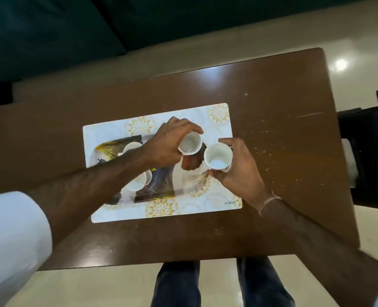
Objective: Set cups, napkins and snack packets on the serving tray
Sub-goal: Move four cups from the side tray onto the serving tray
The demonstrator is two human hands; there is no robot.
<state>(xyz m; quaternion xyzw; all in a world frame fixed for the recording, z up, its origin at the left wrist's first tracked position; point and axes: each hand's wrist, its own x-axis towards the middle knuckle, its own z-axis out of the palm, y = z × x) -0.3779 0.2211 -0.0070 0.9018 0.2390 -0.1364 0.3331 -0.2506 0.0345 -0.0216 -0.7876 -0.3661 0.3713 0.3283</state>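
A serving tray (159, 185) with a brown, white and gold swirl pattern lies on a white placemat (219, 120) with gold flowers. My left hand (170, 142) grips a white paper cup (190, 144) above the tray's far right part. My right hand (239, 169) holds a second white cup (218, 156) over the tray's right end. Both cups look empty. Two more white cups stand on the tray, one at the far left (131, 148), one near the front (139, 180), both partly hidden by my left forearm. No napkins or snack packets are clearly visible.
The placemat rests on a brown wooden table (283, 129) with scratches on its right side. A dark object (367, 158) sits off the table's right edge. My legs (219, 284) stand at the table's near edge, on a pale floor.
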